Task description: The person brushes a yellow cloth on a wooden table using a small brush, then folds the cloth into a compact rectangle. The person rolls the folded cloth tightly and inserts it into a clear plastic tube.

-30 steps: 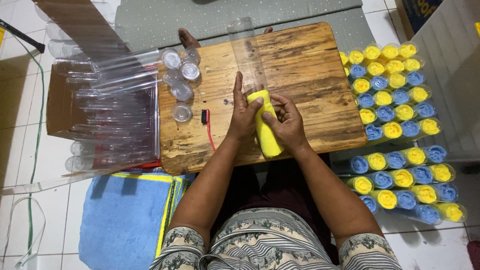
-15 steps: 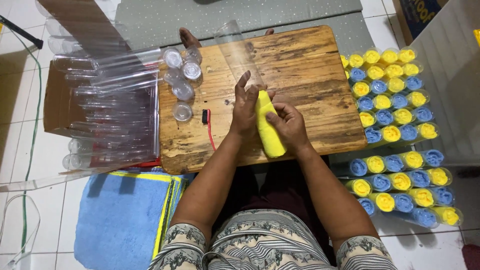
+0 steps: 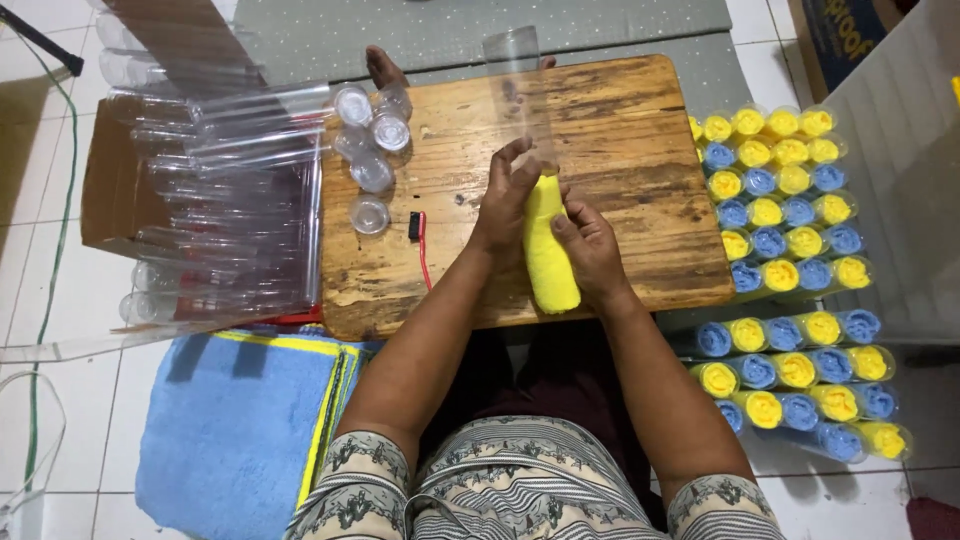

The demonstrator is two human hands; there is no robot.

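Right now the person sits over a wooden board and works a rolled yellow towel, whose long axis runs from about six o'clock up to twelve, tilted a touch so the far end leans toward eleven. That far end points away from the person and sits at the mouth of a clear plastic tube, which carries on along the same line toward the board's twelve o'clock edge. The left hand lies on the roll's nine o'clock side, fingers spread and curled over the top where towel meets tube; the right hand clasps the roll from three o'clock, thumb pressed on the yellow cloth. Both hands hold the towel between them, near the board's middle. Compared with half a second back, the roll stands straighter along the twelve-to-six line, and the tube shows more plainly beyond it. At nine o'clock on the board sits a cluster of clear caps with a small black and red tool beside them. Further toward nine, a heap of empty clear tubes lies in a cardboard box. At three o'clock, rows of filled tubes with blue and yellow towels are stacked, and a folded blue towel rests at seven o'clock.
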